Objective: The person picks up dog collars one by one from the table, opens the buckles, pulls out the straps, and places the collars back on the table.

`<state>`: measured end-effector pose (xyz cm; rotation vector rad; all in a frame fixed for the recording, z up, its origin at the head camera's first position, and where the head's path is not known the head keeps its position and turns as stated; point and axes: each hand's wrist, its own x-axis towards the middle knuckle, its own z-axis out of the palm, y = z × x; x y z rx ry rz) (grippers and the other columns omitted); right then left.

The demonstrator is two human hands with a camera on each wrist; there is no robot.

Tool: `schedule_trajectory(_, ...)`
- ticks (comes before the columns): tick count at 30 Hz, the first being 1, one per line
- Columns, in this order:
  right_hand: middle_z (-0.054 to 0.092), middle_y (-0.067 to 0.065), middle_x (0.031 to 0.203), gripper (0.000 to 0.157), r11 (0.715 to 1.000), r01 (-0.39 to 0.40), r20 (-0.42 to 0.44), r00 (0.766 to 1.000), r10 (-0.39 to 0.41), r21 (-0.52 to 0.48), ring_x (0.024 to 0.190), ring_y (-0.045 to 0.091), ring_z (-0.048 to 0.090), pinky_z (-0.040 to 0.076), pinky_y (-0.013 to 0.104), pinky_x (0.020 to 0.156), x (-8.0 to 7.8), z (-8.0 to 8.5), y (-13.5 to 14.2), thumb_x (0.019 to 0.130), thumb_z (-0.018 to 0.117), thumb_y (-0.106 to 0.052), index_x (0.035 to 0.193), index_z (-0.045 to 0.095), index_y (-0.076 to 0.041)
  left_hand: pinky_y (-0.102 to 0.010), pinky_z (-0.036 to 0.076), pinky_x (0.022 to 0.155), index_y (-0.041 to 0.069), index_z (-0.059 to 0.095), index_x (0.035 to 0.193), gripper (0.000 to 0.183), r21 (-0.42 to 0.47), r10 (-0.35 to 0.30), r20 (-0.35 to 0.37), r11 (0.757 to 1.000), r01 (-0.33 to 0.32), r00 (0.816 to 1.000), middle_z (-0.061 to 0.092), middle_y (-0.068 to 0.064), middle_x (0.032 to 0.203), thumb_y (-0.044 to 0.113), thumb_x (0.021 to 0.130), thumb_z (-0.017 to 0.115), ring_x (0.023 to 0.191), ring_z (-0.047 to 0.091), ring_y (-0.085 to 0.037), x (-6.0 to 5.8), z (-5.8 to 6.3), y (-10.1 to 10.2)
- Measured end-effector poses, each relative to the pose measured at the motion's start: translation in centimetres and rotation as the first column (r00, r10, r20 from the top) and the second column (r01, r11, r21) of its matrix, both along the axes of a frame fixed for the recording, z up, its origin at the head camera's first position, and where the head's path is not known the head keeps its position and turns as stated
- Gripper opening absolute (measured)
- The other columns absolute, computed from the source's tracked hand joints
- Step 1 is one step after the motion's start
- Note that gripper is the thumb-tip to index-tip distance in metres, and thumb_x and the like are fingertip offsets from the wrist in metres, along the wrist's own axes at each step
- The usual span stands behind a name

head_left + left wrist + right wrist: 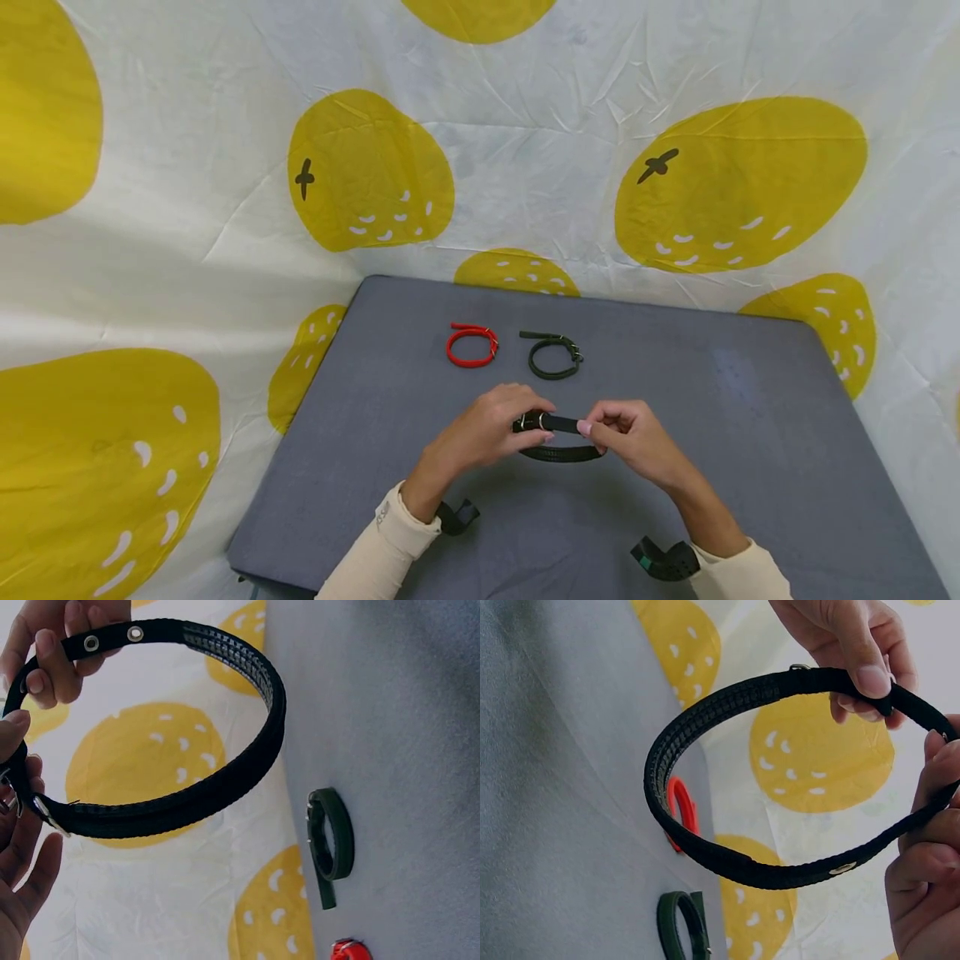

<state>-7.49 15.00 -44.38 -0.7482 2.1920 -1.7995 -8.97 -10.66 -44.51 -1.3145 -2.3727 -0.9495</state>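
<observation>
A black dog collar, curved into a loop, is held up between both hands above the grey table. My left hand pinches it at the metal buckle, thumb and fingers on either side of the band. On the other side, my right hand grips the strap near its metal eyelets with thumb and curled fingers. The loop's inner lining looks ribbed in the right wrist view.
Beyond the hands, a red collar and a dark green collar lie coiled side by side on the grey table. White cloth with yellow fruit prints hangs behind and around the table. Dark straps sit at the wrists.
</observation>
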Motion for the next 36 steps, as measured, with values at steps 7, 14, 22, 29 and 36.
schedule_trajectory(7, 0.049, 0.010, 0.064, 0.021, 1.000, -0.021, -0.041, 0.999, 0.020, -0.023, 0.044, 0.020, 0.025, 0.025, 0.031, 0.039, 0.0, 0.3, 0.6, 0.097, 0.058, 0.004, 0.081, 0.064, -0.009, -0.025, 0.049, 0.085, 0.011, 0.070, 0.112, 0.031, 0.002, 0.046, 0.006, 0.999, -0.046, 0.999, 0.070, 0.004, 0.099, 0.018, 0.084, 0.083, 0.084, 0.059, -0.007, 0.1, 0.2, -0.2)
schedule_trajectory(14, 0.048, 0.008, 0.064, 0.022, 0.998, -0.018, -0.029, 0.999, 0.017, -0.059, 0.045, 0.021, 0.025, 0.025, 0.032, 0.039, 0.2, 0.2, 1.1, 0.098, 0.055, 0.005, 0.081, 0.063, -0.008, -0.026, 0.049, 0.089, 0.012, 0.068, 0.111, 0.029, 0.014, 0.062, 0.032, 0.998, -0.063, 0.998, 0.070, 0.004, 0.101, 0.021, 0.086, 0.081, 0.088, 0.061, -0.006, 0.2, 0.1, -0.5)
schedule_trajectory(22, 0.052, 0.001, 0.061, 0.028, 0.977, 0.086, -0.024, 0.995, -0.092, -0.194, 0.044, 0.023, 0.024, 0.023, 0.033, 0.038, 0.2, -0.1, 1.8, 0.098, 0.050, 0.009, 0.080, 0.063, -0.008, -0.013, 0.049, 0.086, 0.011, 0.069, 0.110, 0.029, 0.100, 0.024, -0.022, 0.995, -0.022, 0.999, 0.068, 0.003, 0.101, 0.022, 0.085, 0.081, 0.092, 0.061, -0.007, -0.1, 0.0, -1.0)
schedule_trajectory(29, 0.054, 0.005, 0.063, 0.028, 0.935, 0.173, -0.006, 0.983, -0.184, -0.309, 0.047, 0.024, 0.026, 0.022, 0.035, 0.042, 0.3, -0.1, 1.9, 0.099, 0.048, 0.009, 0.081, 0.063, -0.005, -0.024, 0.049, 0.090, 0.013, 0.069, 0.109, 0.026, 0.083, 0.041, -0.050, 0.996, -0.037, 0.998, 0.069, 0.004, 0.100, 0.020, 0.087, 0.080, 0.091, 0.062, -0.005, -0.2, 0.0, -1.3)
schedule_trajectory(36, 0.062, 0.000, 0.071, 0.029, 0.824, 0.196, -0.019, 0.970, -0.243, -0.532, 0.049, 0.021, 0.029, 0.021, 0.034, 0.043, 0.4, -0.2, 1.5, 0.102, 0.044, 0.009, 0.086, 0.067, 0.001, -0.037, 0.048, 0.095, 0.014, 0.070, 0.105, 0.017, 0.062, 0.115, -0.009, 0.991, -0.115, 0.993, 0.071, 0.004, 0.100, 0.018, 0.090, 0.076, 0.093, 0.065, -0.007, -0.2, -0.2, -1.5)
